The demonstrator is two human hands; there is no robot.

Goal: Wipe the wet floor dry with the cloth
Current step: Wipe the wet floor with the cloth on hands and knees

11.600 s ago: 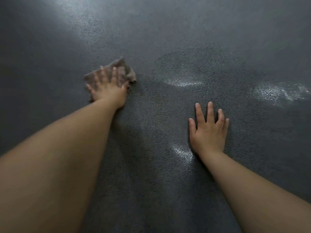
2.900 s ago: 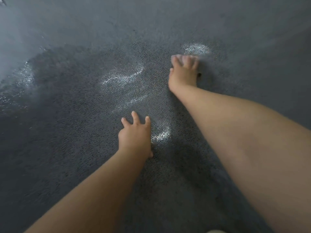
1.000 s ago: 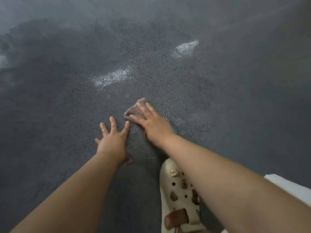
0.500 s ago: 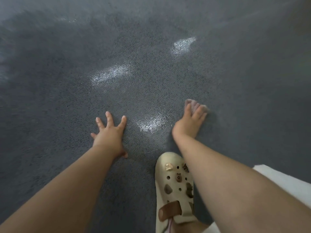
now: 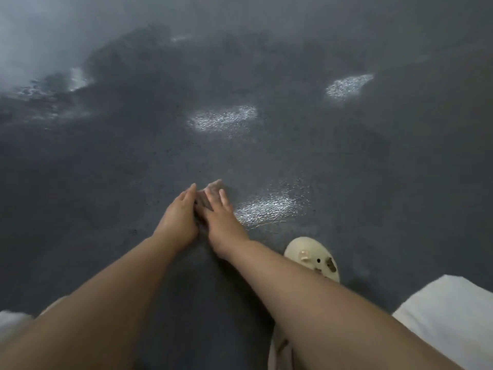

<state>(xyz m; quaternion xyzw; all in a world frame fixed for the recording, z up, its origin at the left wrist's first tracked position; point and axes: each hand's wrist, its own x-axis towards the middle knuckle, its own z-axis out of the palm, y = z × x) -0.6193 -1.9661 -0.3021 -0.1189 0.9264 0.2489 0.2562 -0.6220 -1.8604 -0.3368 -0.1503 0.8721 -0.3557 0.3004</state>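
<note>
The dark grey floor (image 5: 346,161) shines with wet patches at the centre (image 5: 222,118), the far right (image 5: 346,85) and just right of my hands (image 5: 266,206). A small brownish cloth (image 5: 200,205) lies on the floor between my two hands and is mostly hidden by them. My right hand (image 5: 221,217) lies over the cloth with its fingers spread and blurred. My left hand (image 5: 178,214) has its fingers together, pressed against the cloth's left side. Whether the left hand grips the cloth is hidden.
A cream clog with charms (image 5: 314,259) stands on the floor under my right forearm. White clothing (image 5: 448,316) fills the lower right corner. More water glistens at the far left (image 5: 77,78).
My right hand has slid the cloth left, from beside the wet patch to my left hand. The left hand has turned from flat and spread to closed against the cloth. The camera has tilted.
</note>
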